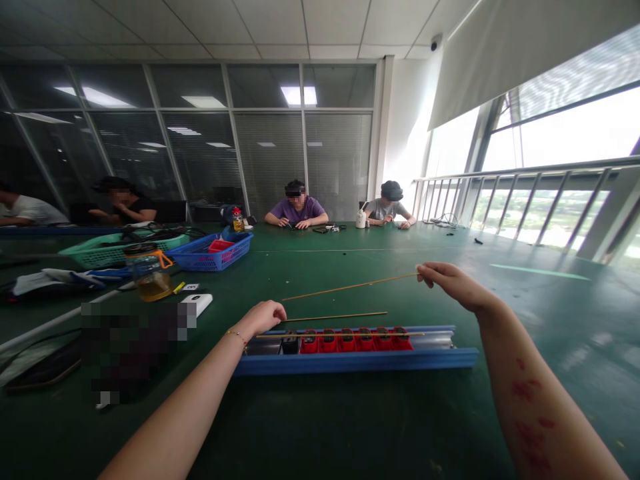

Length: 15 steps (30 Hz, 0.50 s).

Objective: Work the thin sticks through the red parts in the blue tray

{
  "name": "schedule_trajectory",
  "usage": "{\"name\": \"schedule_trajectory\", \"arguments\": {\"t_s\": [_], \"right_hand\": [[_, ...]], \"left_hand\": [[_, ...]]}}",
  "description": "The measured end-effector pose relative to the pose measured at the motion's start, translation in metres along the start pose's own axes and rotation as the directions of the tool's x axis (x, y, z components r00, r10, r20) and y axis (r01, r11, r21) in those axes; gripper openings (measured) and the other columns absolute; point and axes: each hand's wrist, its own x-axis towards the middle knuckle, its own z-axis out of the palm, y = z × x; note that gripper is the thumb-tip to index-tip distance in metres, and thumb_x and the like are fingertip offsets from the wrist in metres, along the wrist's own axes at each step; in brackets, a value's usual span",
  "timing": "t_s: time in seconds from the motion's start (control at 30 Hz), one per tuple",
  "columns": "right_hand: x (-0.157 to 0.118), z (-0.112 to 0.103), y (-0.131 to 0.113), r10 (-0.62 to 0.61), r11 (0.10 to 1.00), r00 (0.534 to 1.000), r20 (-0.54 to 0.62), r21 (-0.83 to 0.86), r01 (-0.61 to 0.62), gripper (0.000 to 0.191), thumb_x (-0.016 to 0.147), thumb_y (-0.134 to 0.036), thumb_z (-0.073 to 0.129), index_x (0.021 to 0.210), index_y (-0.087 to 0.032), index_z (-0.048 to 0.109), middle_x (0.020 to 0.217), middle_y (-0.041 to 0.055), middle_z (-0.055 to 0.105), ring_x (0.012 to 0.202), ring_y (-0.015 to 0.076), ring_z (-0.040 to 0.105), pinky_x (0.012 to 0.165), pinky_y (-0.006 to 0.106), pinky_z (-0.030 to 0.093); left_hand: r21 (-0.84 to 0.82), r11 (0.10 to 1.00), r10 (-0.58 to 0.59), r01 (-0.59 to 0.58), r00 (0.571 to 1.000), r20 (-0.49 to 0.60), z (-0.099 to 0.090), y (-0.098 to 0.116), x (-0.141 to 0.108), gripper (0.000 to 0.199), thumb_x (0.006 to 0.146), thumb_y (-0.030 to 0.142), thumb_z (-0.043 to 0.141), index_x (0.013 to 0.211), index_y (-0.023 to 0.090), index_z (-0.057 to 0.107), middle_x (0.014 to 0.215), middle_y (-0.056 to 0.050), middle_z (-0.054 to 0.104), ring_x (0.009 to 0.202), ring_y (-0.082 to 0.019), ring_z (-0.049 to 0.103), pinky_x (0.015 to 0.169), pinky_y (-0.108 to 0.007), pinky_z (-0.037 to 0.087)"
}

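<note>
My right hand (440,279) pinches the right end of a long thin stick (350,287), raised above the table and slanting down to the left. Near that stick's left end, my left hand (263,317) has its fingers pressed together at the end of a second thin stick (340,317); the fingertips are partly hidden. A third stick (370,335) lies lengthwise across a blue-edged metal channel (355,362). Inside the channel stand several red holders (347,343) with dark tops and one black holder (289,344) at the left of the row.
On the green table (310,267) to the left are a blue basket (213,253), a green basket (95,250), a jar (150,277) and a white device (200,303). Several people sit across the table. A white bottle (361,219) stands at the far side.
</note>
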Motion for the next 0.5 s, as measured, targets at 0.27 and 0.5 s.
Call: {"name": "schedule_trajectory", "arguments": {"t_s": [0.27,0.5], "right_hand": [[0.020,0.037,0.029,0.085,0.995,0.996,0.012,-0.050,-0.084,0.053,0.077,-0.063,0.031,0.076,-0.017,0.058,0.066,0.0017,0.052,0.065,0.0154,0.047,0.063,0.026,0.039],[0.026,0.075,0.037,0.038,0.999,0.985,0.169,0.010,-0.041,0.048,0.079,-0.057,0.035,0.081,-0.016,0.060,0.070,0.0016,0.056,0.066,0.0148,0.050,0.063,0.026,0.040]], "left_hand": [[-0.041,0.999,-0.010,0.011,1.000,0.015,-0.002,0.003,-0.003,0.018,0.067,0.022,0.052,0.079,0.024,0.066,0.085,0.001,0.067,0.080,-0.015,0.060,0.068,-0.021,0.043],[-0.074,0.996,-0.044,0.041,0.998,-0.033,0.001,0.000,-0.002,0.021,0.066,0.029,0.057,0.085,0.020,0.060,0.080,0.000,0.066,0.074,-0.015,0.060,0.063,-0.021,0.043]]}}
